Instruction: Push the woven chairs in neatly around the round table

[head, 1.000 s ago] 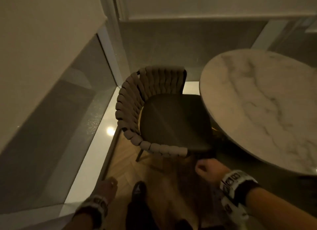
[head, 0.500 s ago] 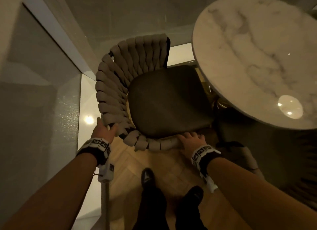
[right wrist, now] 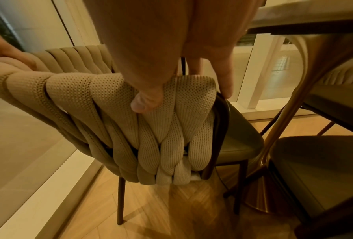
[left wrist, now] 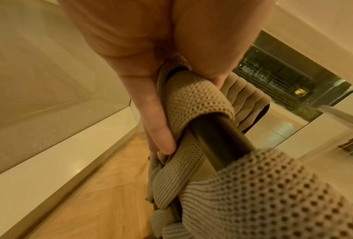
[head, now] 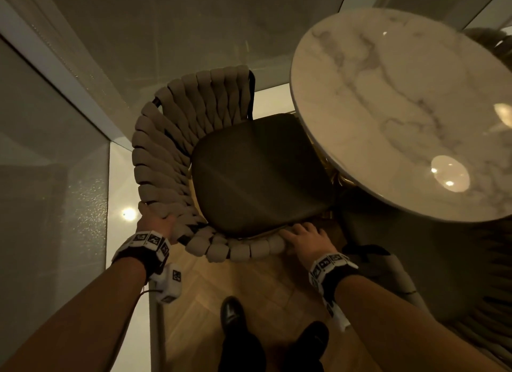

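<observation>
Woven beige chair (head: pixel 171 150) with a dark padded seat (head: pixel 260 172) stands just ahead of both hands, its seat front tucked partly under the round white marble table (head: pixel 410 108), which lies beyond and to the right of the right hand. Left hand (head: pixel 155 224) grips the curved backrest rim at its left rear corner, thumb and fingers wrapped round the knitted straps and the dark metal frame tube (left wrist: pixel 218 142). Right hand (head: pixel 304 241) clasps the near end of the same rim, thumb (right wrist: pixel 147 100) pressed on the outer weave and fingers (right wrist: pixel 225 80) hooked over the top toward the seat. Both forearms reach forward and down from the body. Black shoes (head: pixel 232 313) stand on wooden herringbone floor (head: pixel 249 283) behind the hands.
</observation>
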